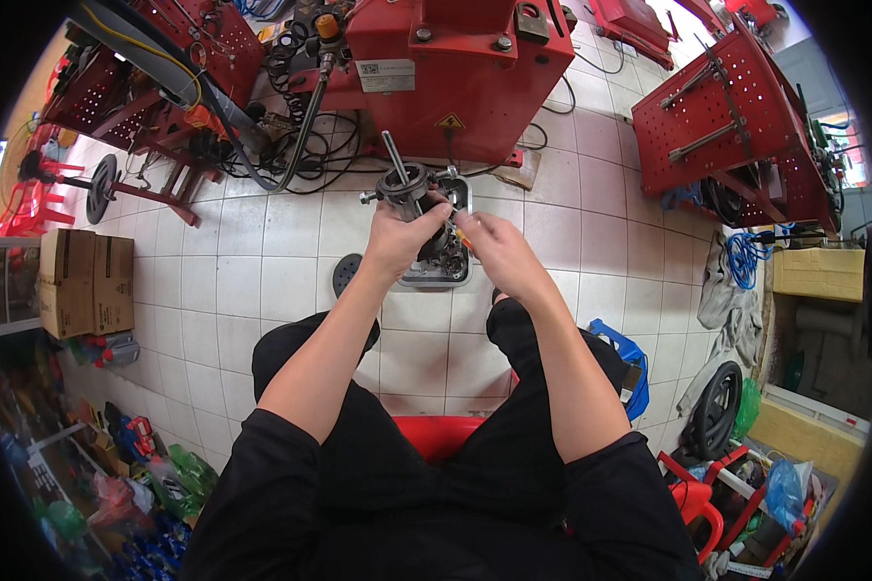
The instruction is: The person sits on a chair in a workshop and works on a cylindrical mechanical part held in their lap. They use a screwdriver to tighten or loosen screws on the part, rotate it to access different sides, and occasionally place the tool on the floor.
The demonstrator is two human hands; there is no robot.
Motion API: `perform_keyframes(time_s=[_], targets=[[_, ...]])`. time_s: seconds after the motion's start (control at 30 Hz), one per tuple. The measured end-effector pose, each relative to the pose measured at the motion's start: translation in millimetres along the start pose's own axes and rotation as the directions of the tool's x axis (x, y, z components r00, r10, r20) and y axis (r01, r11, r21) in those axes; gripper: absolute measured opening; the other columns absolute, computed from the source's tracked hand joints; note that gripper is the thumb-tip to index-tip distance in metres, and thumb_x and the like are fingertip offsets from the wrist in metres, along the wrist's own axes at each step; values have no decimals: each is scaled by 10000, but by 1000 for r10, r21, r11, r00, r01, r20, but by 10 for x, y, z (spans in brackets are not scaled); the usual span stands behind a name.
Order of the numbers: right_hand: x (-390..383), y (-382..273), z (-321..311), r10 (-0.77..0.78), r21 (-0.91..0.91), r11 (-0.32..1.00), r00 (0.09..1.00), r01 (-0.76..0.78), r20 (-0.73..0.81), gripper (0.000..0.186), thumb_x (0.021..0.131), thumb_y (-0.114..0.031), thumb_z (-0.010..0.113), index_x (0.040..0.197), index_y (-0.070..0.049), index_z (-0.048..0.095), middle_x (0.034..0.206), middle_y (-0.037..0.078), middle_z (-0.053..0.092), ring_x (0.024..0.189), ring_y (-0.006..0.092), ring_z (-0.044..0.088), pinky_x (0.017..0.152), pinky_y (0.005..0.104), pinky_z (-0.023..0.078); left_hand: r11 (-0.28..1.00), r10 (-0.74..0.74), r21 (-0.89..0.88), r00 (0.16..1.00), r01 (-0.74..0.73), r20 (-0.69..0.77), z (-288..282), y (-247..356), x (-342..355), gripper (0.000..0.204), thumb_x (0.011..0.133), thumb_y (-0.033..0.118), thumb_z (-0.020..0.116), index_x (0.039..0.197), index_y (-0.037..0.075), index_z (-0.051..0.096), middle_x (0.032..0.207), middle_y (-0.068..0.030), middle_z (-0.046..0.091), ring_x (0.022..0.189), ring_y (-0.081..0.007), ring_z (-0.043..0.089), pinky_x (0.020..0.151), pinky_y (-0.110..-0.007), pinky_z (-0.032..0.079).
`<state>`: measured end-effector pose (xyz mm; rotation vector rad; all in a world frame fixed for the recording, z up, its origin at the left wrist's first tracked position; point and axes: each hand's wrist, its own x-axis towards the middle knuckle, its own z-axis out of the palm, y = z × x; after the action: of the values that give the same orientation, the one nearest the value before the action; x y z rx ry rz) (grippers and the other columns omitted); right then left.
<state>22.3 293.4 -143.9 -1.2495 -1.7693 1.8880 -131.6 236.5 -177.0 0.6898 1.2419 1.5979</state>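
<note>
My left hand (405, 235) is wrapped round a greasy metal mechanical part with a round ring-shaped top (403, 178). A bright steel rod (391, 153) sticks up from it, and short bolt-like ends stand out at its sides. Close beside it, my right hand (495, 249) is closed on a small tool whose orange handle (464, 236) shows between the fingers. The tool's tip is at the part, too small to make out. Below both hands a grey metal tray (452, 282) on the floor holds several loose metal pieces.
A large red machine (455, 82) stands straight ahead, with black cables and hoses round its foot. Cardboard boxes (85, 284) are at the left, a red perforated tool cart (712, 126) at the right. A blue bag (632, 363) lies beside my right leg. I sit on a red stool (440, 436).
</note>
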Motion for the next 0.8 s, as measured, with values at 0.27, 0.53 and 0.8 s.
perform_keyframes(time_s=[0.27,0.53,0.8], targets=[[-52,-60,24,-79,-129,988,997,82,25,334,819,-286,592,885,40,566,620,20,474,561,116,431,512,298,369,1000,-19,-21,999,18,-31,13,42,-10,164,747,37,712,886,22,626,869,-13,623,798,-92,582,740,-255,479],[-44,-5,43,-153,-278,948,988,153,23,354,864,-296,536,914,53,563,646,53,527,578,135,479,543,306,399,999,-36,-38,999,35,-24,-2,15,-5,213,744,36,716,928,24,608,884,-16,629,821,-95,584,759,-260,479],[-4,40,32,-48,-62,997,999,46,-26,388,955,-300,388,921,49,554,708,100,534,683,178,496,647,311,407,1000,-12,-22,1000,12,-7,-20,-35,9,298,772,4,690,1033,25,547,904,-44,620,814,-124,601,755,-265,489]])
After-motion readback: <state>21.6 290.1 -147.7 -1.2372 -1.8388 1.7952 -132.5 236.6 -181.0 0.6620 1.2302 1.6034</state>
